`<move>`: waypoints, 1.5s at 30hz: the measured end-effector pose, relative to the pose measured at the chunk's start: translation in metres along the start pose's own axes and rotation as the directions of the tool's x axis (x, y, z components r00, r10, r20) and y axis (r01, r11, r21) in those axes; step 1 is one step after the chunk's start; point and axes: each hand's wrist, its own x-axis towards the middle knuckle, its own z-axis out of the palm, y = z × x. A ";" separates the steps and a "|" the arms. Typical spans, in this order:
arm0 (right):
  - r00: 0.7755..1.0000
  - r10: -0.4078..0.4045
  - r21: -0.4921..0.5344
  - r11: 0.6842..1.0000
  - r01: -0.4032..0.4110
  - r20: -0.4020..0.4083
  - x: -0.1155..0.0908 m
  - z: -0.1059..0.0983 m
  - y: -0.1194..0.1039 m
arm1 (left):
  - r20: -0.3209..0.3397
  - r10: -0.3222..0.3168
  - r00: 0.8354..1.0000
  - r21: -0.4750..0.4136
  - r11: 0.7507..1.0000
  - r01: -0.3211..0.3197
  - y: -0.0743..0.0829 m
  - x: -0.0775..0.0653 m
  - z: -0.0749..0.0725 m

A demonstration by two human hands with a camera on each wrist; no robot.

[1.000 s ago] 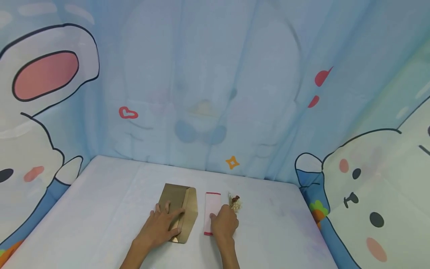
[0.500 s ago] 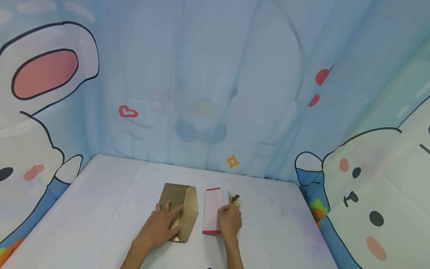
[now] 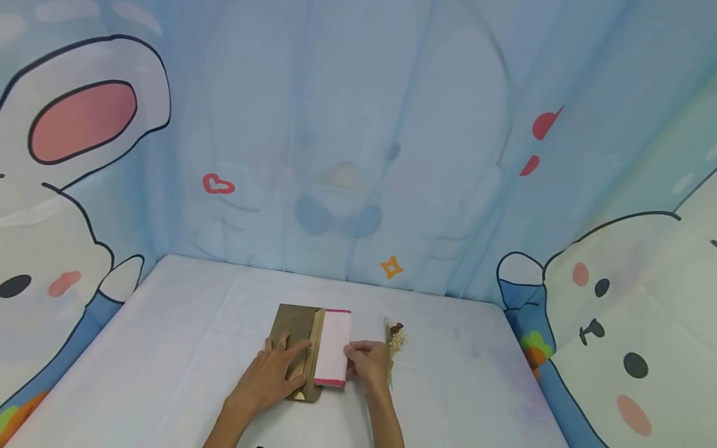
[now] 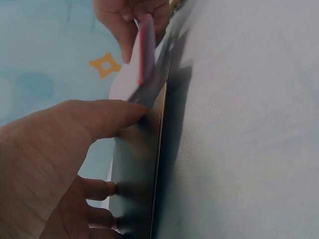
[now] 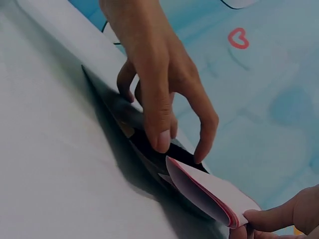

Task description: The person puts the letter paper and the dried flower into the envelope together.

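Note:
A gold envelope [image 3: 295, 320] lies on the table with its flap toward the right. My left hand [image 3: 269, 377] rests on it, fingers spread; in the right wrist view the thumb and forefinger touch near the envelope's opening. My right hand [image 3: 371, 362] pinches the right side of a folded pale pink paper [image 3: 333, 348] with red edges. In the right wrist view the folded paper [image 5: 212, 191] shows several layers, its left end at the envelope's opening. The paper covers most of the flap in the head view. Whether its edge is inside the envelope, I cannot tell.
A small bunch of dried flowers [image 3: 396, 339] lies just right of my right hand, its stems partly behind the hand. The white-covered table [image 3: 448, 373] ends at a blue cartoon-print curtain [image 3: 347, 124] behind and at both sides.
My right hand took hold of the folded pink paper's right side and moved it left, from beside the envelope to over its flap. The left hand stayed on the envelope.

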 end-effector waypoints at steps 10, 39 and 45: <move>0.991 -0.095 -0.154 0.985 0.080 -0.090 -0.003 0.020 0.007 | 0.006 -0.007 1.000 -0.011 1.000 0.007 -0.002 0.001 0.000; 0.977 -0.170 -0.229 0.964 0.138 -0.128 -0.002 0.038 0.007 | 0.025 0.001 1.000 -0.038 0.999 0.000 -0.005 0.002 -0.002; 0.976 -0.173 -0.233 0.962 0.139 -0.130 -0.003 0.041 0.008 | 0.023 0.004 1.000 -0.038 0.999 -0.003 -0.006 0.002 -0.001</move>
